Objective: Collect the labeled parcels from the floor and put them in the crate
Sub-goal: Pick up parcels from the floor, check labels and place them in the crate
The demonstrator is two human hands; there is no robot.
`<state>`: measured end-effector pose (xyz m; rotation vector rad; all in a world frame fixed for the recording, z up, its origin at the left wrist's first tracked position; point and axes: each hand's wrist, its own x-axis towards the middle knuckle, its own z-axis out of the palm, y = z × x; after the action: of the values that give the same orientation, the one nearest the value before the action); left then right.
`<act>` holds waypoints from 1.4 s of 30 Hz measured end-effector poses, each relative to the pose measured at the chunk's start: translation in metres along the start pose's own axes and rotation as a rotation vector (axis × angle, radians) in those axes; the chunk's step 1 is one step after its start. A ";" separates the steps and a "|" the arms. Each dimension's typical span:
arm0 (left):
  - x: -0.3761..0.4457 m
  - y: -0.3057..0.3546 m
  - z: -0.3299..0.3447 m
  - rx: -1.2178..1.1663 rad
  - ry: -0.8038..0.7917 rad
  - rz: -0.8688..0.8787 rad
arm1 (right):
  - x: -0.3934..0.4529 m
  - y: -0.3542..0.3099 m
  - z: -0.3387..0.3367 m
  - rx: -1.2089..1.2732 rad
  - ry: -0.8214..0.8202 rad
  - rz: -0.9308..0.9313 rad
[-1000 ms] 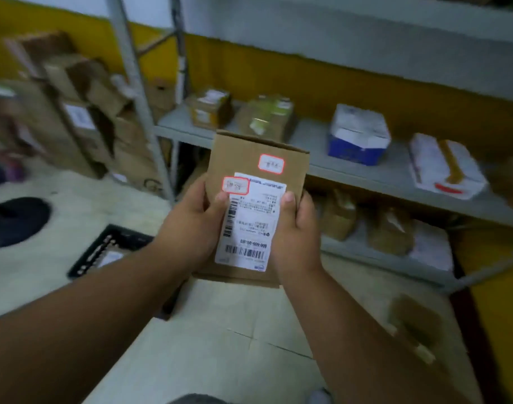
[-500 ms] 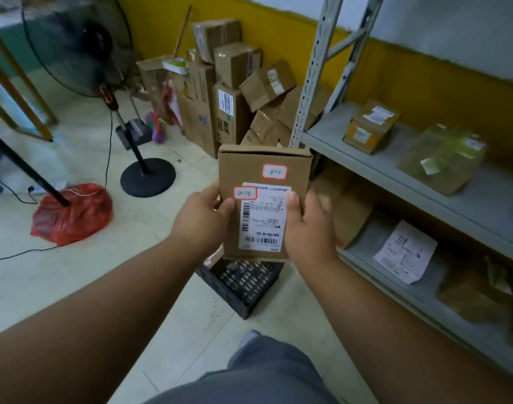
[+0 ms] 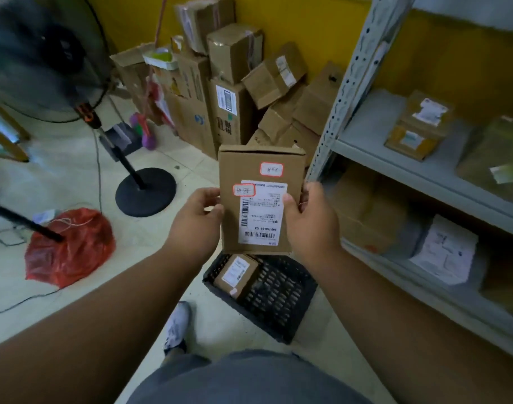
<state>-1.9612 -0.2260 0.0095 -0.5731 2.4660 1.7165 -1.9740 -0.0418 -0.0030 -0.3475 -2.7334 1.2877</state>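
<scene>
Head view:
Parcel: brown cardboard box w/ white shipping label (image 3: pixel 261 199), held upright above the black slotted plastic crate (image 3: pixel 278 298).
Left hand (image 3: pixel 195 225): grips box's left edge, thumb on front.
Right hand (image 3: pixel 313 220): grips right edge, thumb on label.
Crate: on floor, small labeled brown parcel (image 3: pixel 236 275) inside.

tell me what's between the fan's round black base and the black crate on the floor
In the head view, only bare pale floor tile lies between the fan base and the crate.
</scene>
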 end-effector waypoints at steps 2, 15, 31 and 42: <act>0.037 -0.008 0.000 0.009 -0.104 -0.010 | 0.012 0.004 0.020 -0.050 0.059 0.064; 0.206 -0.089 0.018 0.241 -0.655 -0.094 | 0.025 0.047 0.166 -0.037 0.233 0.524; 0.293 -0.440 0.140 0.572 -0.797 -0.171 | 0.010 0.318 0.450 0.134 -0.031 0.763; 0.302 -0.523 0.181 0.997 -0.871 -0.169 | -0.009 0.377 0.518 0.056 -0.165 0.656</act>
<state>-2.0845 -0.2945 -0.6048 0.0860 2.0918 0.3416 -2.0008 -0.1988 -0.6238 -1.2636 -2.8109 1.5715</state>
